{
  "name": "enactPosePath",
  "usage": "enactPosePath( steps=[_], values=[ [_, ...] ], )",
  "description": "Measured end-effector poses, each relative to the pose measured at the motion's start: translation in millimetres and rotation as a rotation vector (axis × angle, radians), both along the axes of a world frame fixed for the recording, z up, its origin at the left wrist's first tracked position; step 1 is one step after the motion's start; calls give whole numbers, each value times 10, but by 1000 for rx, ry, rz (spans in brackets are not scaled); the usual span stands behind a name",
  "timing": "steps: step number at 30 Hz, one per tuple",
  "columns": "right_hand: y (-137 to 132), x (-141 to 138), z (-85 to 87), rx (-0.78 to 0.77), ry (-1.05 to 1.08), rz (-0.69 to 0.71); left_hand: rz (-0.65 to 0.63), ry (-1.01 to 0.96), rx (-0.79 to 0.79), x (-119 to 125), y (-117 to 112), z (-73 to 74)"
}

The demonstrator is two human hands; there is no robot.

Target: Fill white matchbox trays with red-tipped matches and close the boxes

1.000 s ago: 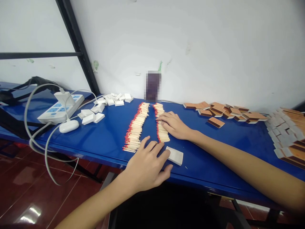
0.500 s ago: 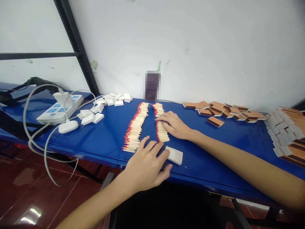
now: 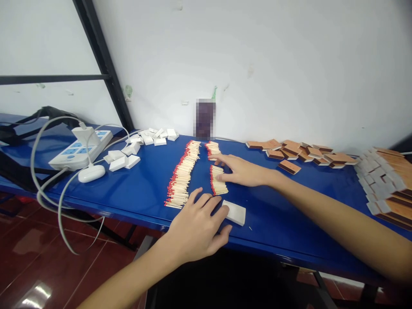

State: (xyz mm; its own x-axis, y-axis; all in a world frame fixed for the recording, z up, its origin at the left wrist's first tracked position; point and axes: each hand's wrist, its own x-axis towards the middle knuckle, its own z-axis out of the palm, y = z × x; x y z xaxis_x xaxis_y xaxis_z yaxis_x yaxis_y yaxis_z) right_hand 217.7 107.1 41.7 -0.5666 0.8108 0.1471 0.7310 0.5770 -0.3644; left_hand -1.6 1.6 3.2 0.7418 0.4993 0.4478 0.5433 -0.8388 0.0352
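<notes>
- We have the left hand (image 3: 201,227) palm down at the front edge of the worktop (image 3: 309,201); its fingers are spread wide, with the thumb set apart from them.
- We observe the left index fingertip at the left end of a white tray (image 3: 235,213); we cannot tell whether it presses on the tray or sits just above it.
- We locate the right hand (image 3: 243,170) over the right-hand row of matches, its thumb and fingers parted by a moderate gap.
- We find that row in two sections: a far section (image 3: 213,148) beyond the right fingers, and a near section (image 3: 219,182) with the right thumb at its upper part.
- We note the left-hand row of matches (image 3: 182,176) beside it, longer and unbroken, red heads facing left.
- We identify a small pale splinter (image 3: 250,228) near the white tray.
- We place the small white boxes (image 3: 124,158) at the left rear, next to a power strip (image 3: 69,159) with cables.
- We place the orange matchboxes (image 3: 301,151) along the wall (image 3: 289,64) at the right rear, and a neat stack of boxes (image 3: 391,180) at the far right.
</notes>
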Motion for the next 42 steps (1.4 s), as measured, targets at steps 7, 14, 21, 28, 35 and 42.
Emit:
enactPosePath(
  steps=[7,14,21,28,35,42],
  values=[
    [-85,65,194,-43,-146,124,-11,-10,15,11,2,4],
    [-102,-11,114,-33,-163,111,-10,-30,-1,16,15,-22],
    [-99,-49,93,-23,-154,97,-17,-41,-6,16,11,-17],
    [-131,-120,153,-48,-184,74,-8,-36,-18,1,4,-23],
    [-116,-130,159,-49,-141,75,-8,-45,-21,7,3,-26],
    [-35,-134,74,-49,-47,77,-11,-70,-14,-6,1,-35]
  ],
)
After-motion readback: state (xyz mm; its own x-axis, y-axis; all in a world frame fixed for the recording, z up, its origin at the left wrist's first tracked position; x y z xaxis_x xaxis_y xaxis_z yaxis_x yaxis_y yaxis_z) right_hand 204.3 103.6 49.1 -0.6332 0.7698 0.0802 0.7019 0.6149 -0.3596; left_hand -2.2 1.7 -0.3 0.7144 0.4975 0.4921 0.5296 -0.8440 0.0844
